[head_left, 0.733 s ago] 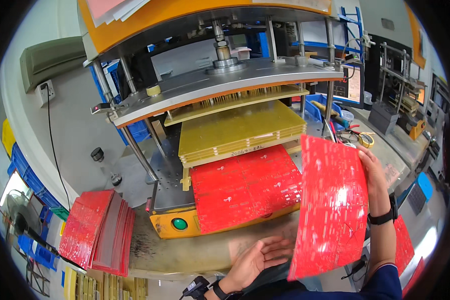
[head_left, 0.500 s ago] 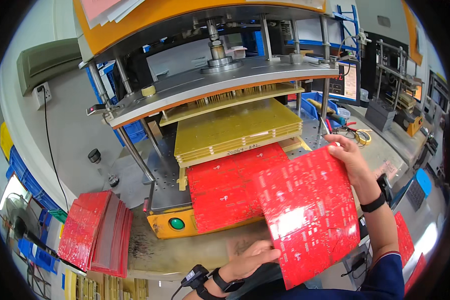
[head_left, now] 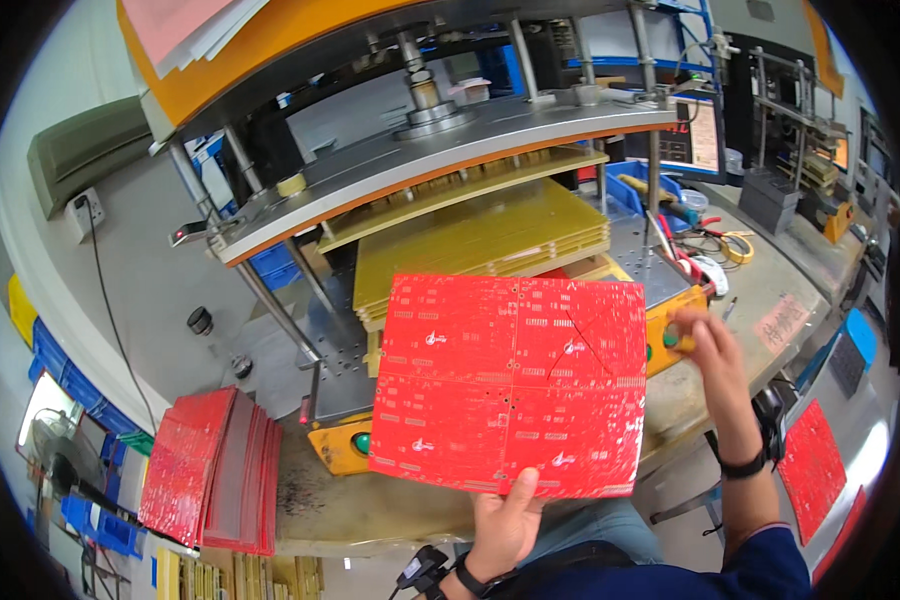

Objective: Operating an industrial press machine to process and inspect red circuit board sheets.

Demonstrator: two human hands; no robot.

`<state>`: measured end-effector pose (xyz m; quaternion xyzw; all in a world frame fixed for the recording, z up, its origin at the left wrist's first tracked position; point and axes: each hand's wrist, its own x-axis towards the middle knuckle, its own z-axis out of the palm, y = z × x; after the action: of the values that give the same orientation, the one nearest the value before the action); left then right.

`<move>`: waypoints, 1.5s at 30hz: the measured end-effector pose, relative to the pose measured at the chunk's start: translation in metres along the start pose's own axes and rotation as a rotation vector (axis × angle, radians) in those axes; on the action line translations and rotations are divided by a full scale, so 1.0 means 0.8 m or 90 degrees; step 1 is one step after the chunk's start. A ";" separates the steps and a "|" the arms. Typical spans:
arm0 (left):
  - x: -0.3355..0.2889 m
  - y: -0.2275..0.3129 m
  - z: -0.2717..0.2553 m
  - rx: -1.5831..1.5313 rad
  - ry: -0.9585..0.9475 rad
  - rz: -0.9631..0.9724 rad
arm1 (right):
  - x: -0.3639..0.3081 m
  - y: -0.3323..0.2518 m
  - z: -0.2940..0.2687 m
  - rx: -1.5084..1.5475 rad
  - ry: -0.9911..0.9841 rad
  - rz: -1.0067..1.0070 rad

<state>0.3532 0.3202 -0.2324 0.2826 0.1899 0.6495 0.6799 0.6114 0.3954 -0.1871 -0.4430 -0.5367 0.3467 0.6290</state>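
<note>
A red printed circuit board panel faces me, tilted, in front of the press. Faint dark lines cross over its upper right part. My left hand grips its lower edge, thumb on the front face. To the right of the panel and apart from it, my right hand hangs with loosely bent fingers near a green button on the press's orange front. I see nothing held in it. Behind the panel stands a layered yellow-green test fixture; a red sliver of another board shows beneath it, mostly hidden.
The press's upper plate hangs above the fixture on metal posts. A stack of red panels stands at the left. More red panels lie at the right, near a monitor, cables and a blue bin.
My right hand has let go of the panel's upper corner and moved down, toward the green button. The panel has moved left and turned more squarely toward me, still in my left hand.
</note>
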 end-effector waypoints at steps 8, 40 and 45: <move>0.004 -0.018 -0.001 0.037 0.053 0.028 | -0.090 0.032 0.055 0.290 -0.142 0.238; 0.005 -0.039 0.001 0.099 -0.030 -0.005 | -0.065 0.024 0.052 0.264 -0.081 0.170; 0.004 -0.039 0.001 0.118 -0.041 -0.019 | -0.063 0.025 0.049 0.262 -0.071 0.173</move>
<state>0.3780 0.3233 -0.2508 0.3621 0.2309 0.6097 0.6662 0.5643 0.3642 -0.2226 -0.3539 -0.4244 0.5541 0.6226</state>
